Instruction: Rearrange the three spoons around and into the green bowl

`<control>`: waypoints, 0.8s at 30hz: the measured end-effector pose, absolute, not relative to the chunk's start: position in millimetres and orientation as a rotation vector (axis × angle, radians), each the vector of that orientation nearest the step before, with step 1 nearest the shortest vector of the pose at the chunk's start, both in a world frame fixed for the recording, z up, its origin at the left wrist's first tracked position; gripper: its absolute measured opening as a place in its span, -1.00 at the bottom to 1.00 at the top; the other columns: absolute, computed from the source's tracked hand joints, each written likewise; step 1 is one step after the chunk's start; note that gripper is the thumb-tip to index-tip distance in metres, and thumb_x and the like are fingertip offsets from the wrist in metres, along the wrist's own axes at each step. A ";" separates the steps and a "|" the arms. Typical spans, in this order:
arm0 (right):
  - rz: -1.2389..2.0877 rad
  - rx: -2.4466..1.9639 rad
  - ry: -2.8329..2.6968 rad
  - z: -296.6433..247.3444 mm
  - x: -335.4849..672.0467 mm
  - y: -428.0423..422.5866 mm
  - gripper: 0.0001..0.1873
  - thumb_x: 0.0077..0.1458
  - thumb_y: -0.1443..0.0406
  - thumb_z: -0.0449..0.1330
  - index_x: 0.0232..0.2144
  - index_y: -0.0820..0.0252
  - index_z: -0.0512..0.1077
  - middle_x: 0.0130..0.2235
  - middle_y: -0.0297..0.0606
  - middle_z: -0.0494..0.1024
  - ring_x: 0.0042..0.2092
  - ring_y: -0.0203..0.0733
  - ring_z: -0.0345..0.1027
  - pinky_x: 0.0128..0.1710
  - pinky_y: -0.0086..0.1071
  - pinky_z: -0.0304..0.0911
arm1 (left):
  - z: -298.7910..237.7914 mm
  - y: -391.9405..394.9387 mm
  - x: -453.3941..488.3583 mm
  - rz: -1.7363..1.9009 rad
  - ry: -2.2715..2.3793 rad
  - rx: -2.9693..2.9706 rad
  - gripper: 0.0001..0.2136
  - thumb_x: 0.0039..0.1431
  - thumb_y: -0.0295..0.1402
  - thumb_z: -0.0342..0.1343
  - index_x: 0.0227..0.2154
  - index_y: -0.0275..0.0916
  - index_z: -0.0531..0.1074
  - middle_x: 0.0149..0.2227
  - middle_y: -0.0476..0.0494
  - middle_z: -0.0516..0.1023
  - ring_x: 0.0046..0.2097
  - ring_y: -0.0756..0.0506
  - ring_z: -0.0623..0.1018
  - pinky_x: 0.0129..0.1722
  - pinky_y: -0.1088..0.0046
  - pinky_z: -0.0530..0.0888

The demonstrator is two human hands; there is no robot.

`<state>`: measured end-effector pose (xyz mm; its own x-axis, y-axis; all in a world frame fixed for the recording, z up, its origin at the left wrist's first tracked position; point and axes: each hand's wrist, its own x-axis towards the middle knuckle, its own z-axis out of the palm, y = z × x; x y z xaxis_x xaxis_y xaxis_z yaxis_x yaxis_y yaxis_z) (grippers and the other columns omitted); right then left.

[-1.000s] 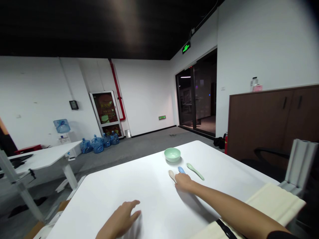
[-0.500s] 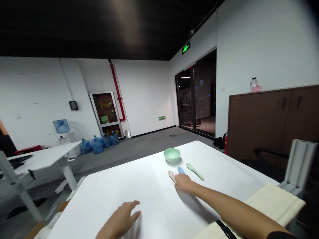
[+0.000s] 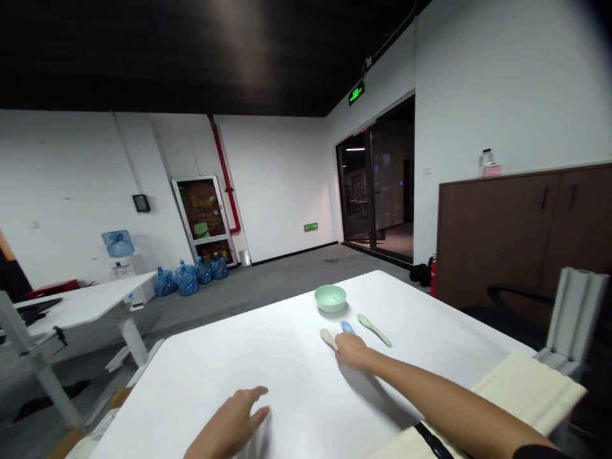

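Observation:
My right hand [image 3: 351,350] reaches out over the white table [image 3: 210,357], its fingers closed around the handle end of a beige spoon [image 3: 327,338]. The bowl of that spoon points away to the left. Just behind the fingers, a blue spoon [image 3: 347,327] shows only its tip; my hand covers the remainder. A light green spoon [image 3: 375,330] lies to the right, apart from the hand. Farther back stands a mint green bowl [image 3: 331,298], upright. Lower left, my left hand [image 3: 234,417] hovers close to the tabletop with thumb and forefinger apart, holding nothing.
Cream padded cloth [image 3: 526,395] with a black strap [image 3: 433,440] lies along the near right table edge, under my right forearm. A metal profile post [image 3: 574,319] rises at the right. Beyond are a brown cabinet [image 3: 502,236] and blue water bottles [image 3: 186,278].
The beige spoon's bowl has swung slightly to the left in my right hand. My left hand, the bowl and the green spoon stay where they were.

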<state>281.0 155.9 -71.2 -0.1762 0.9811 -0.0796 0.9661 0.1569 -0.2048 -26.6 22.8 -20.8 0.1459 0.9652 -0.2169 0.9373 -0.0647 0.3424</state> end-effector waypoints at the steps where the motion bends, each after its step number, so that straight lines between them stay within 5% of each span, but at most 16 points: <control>1: 0.298 -1.944 -2.355 -68.8 281.9 156.2 -0.71 0.06 0.26 0.14 -0.23 0.33 0.53 -0.14 0.06 0.57 -0.09 0.06 0.47 -0.20 -0.27 0.30 | -20.5 22.4 -26.5 0.097 1.823 2.028 -0.48 0.17 0.02 -0.09 0.14 -0.04 0.31 0.11 -0.13 0.44 0.12 -0.19 0.42 0.12 0.26 0.30; 13: 0.046 -1.993 -2.089 -7.9 304.4 229.8 -0.64 0.17 0.15 0.00 -0.23 0.24 0.50 -0.13 0.01 0.56 -0.12 -0.01 0.45 -0.23 -0.34 0.22 | -16.9 21.2 -26.9 0.110 1.849 2.020 -0.50 0.16 0.00 -0.08 0.12 -0.03 0.34 0.12 -0.13 0.44 0.12 -0.22 0.41 0.13 0.23 0.29; 24: 0.078 -2.087 -1.971 -37.8 305.6 290.1 -0.68 0.12 0.21 0.06 -0.20 0.26 0.50 -0.11 0.00 0.56 -0.10 -0.02 0.46 -0.25 -0.35 0.26 | -23.2 29.5 -32.6 0.102 1.874 1.969 -0.48 0.15 0.05 -0.08 0.13 0.01 0.33 0.10 -0.16 0.44 0.11 -0.25 0.42 0.11 0.19 0.30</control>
<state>305.6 290.1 -37.8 0.0736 0.9868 0.1445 0.9723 -0.0388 -0.2304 -32.6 29.5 -23.2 0.0896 0.9691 -0.2298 0.9384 -0.0048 0.3456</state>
